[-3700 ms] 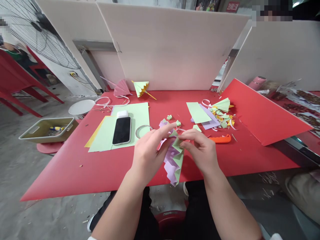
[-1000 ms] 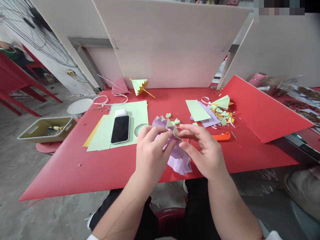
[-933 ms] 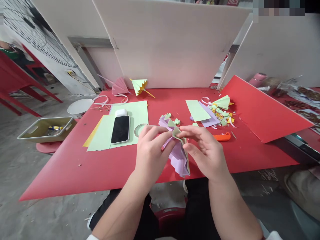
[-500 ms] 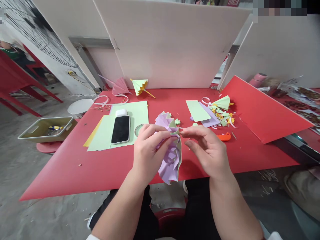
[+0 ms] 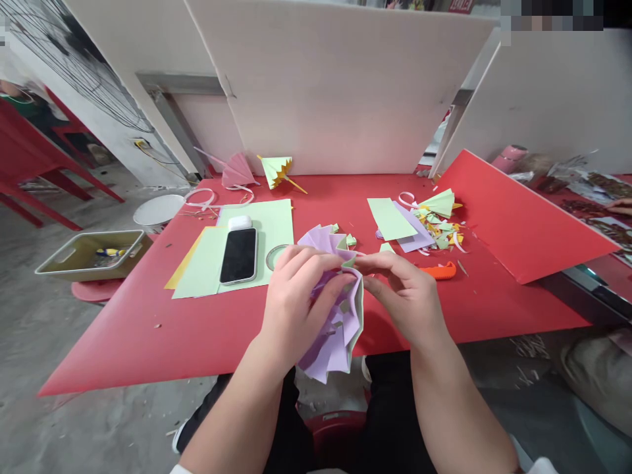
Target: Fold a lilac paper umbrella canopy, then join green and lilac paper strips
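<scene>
A pleated paper piece (image 5: 334,329), lilac on one side and pale green on the other, hangs over the near edge of the red table (image 5: 148,329). My left hand (image 5: 296,296) is closed around its upper folds. My right hand (image 5: 399,289) pinches the green top edge of the same piece between thumb and forefinger. Both hands meet just above the table's front edge.
A phone (image 5: 239,255) and white earbud case (image 5: 239,222) lie on green sheets (image 5: 266,227) at left, beside a tape ring (image 5: 275,255). Orange cutter (image 5: 437,270), paper scraps (image 5: 439,227), paper umbrellas (image 5: 276,170), a tilted red board (image 5: 513,217) and a floor bin (image 5: 91,253) surround.
The pleated piece has been turned and spread; its lilac folds now fan lower over the table edge. My right hand moved back in and took hold of the top edge again.
</scene>
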{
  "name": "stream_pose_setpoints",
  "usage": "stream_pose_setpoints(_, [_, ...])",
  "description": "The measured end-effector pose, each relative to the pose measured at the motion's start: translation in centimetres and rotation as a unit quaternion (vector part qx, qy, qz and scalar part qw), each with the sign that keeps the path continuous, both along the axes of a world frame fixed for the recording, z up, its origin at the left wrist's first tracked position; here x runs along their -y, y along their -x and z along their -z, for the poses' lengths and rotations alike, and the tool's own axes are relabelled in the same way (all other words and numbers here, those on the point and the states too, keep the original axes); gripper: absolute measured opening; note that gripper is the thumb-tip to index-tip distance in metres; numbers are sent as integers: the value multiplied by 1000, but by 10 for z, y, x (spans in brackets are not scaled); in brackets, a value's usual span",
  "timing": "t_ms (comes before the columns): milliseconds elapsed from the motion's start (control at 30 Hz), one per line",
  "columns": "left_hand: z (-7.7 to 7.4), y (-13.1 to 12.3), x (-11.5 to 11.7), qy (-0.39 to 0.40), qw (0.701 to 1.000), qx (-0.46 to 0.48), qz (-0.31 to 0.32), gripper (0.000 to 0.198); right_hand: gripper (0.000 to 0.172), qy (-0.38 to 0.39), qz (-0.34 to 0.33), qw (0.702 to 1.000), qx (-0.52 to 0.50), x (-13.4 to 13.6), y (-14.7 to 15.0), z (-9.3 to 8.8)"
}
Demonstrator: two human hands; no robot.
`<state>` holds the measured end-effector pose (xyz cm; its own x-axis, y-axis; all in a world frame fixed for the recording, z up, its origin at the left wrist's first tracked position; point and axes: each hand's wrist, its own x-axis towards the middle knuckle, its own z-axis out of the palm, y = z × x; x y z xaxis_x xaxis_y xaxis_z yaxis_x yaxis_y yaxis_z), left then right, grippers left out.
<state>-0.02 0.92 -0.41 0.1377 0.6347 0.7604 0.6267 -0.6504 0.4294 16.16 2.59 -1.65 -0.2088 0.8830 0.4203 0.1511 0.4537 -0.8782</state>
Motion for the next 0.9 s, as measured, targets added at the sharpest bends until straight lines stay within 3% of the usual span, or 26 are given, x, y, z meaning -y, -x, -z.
stream_pose_setpoints(133, [2, -1, -1, -12, 1000, 19, -5, 9, 16, -1, 0, 1000, 6, -1, 0, 0])
stream_pose_setpoints(233, [5, -2, -2, -32, 998, 17, -55, 9, 18, 12, -3, 1000, 6, 4, -2, -7])
stream_pose_setpoints(333, [9, -2, -5, -54, 991, 19, -120, 9, 40, 9, 1, 999, 43, 14, -3, -15])
stream_pose_setpoints(433, [13, -1, -7, -68, 984, 28, -164, 10, 59, 13, 17, 988, 153, 22, -2, -16])
stream_pose_setpoints(600, [13, 1, -6, -70, 974, 7, -216, 6, 42, -31, 106, 970, 214, 16, -1, -6])
stream_pose_setpoints(667, [11, 2, -5, -67, 968, -22, -240, 24, 41, -70, 133, 963, 225, 11, -3, -3])
stream_pose_setpoints(767, [8, 4, -4, -29, 975, -63, -213, 46, 39, -109, 132, 956, 238, 7, -7, -1])
stream_pose_setpoints(900, [8, 6, -6, 171, 980, -43, -97, 41, 37, -132, 119, 958, 227, 3, -7, 1])
